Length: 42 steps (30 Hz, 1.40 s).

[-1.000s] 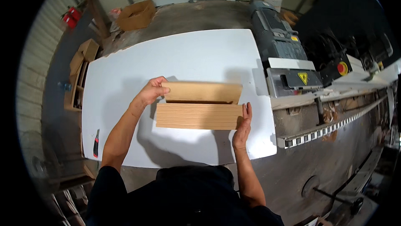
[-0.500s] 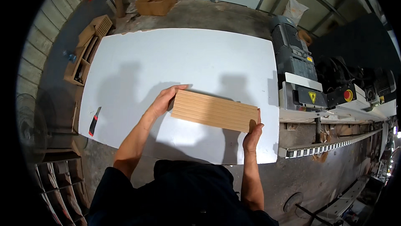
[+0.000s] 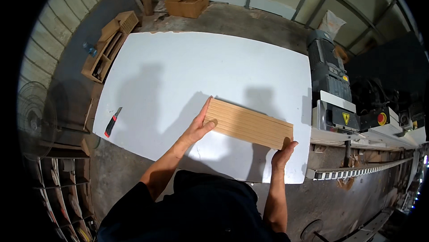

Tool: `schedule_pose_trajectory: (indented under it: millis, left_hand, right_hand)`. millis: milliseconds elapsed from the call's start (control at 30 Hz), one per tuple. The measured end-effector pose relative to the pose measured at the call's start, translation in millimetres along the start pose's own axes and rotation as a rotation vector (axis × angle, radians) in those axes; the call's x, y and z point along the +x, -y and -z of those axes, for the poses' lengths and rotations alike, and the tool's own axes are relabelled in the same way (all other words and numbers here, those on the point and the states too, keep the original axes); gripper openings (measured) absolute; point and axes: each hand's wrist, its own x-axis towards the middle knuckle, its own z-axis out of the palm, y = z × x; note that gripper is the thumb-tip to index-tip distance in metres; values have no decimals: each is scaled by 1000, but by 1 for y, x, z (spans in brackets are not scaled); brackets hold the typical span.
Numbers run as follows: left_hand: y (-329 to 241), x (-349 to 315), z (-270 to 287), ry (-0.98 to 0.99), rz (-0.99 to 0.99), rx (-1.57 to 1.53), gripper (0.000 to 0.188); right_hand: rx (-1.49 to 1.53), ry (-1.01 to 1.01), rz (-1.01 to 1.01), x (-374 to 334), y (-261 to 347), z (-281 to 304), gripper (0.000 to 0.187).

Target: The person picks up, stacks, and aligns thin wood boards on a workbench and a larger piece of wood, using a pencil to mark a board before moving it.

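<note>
Between my two hands is a light brown wooden board (image 3: 250,123) with lengthwise lines along its face. It slants down toward the right, over the white tabletop (image 3: 192,63). My left hand (image 3: 201,123) grips its left end, the thumb lying on the face and the fingers along the end edge. At the lower right corner my right hand (image 3: 282,153) holds the other end; its fingers are partly hidden behind the wood. A red and black utility knife (image 3: 112,123) lies on the left part of the table, blade pointing away from me, touched by neither hand.
Right of the table stands a machine with a grey motor (image 3: 326,61) and a red stop button (image 3: 381,118). A wooden rack (image 3: 107,47) is at the left, a fan (image 3: 33,119) nearer. Shelving (image 3: 62,188) stands lower left, a cardboard box (image 3: 187,4) beyond the table.
My left hand has shifted its hold, its thumb now lying on the board's face. The view has turned, so the table and its surroundings sit farther right in the picture.
</note>
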Motion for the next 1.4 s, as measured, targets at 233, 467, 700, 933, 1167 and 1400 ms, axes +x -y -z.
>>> schedule_pose_trajectory:
  millis: [233, 467, 700, 933, 1167, 1400]
  left_hand:
    - [4, 4, 0, -62, 68, 3, 72]
    - [-20, 9, 0, -68, -184, 878, 87]
    - [-69, 52, -67, 483, -203, 1239, 116]
    - [-57, 60, -72, 473, -225, 1268, 105]
    - [-52, 57, -70, 418, -273, 1247, 103]
    - [-57, 56, -71, 421, -267, 1258, 103]
  right_hand:
    - [-37, 26, -2, 3, -5, 4, 79]
    - [-112, 63, -4, 0, 17, -5, 85]
    - [-142, 80, 11, -1, 20, -7, 87]
    - [-83, 140, 20, -1, 12, 4, 89]
    - [-38, 151, 33, 12, 29, 9, 98]
    - [-49, 290, -119, 11, 41, 3, 103]
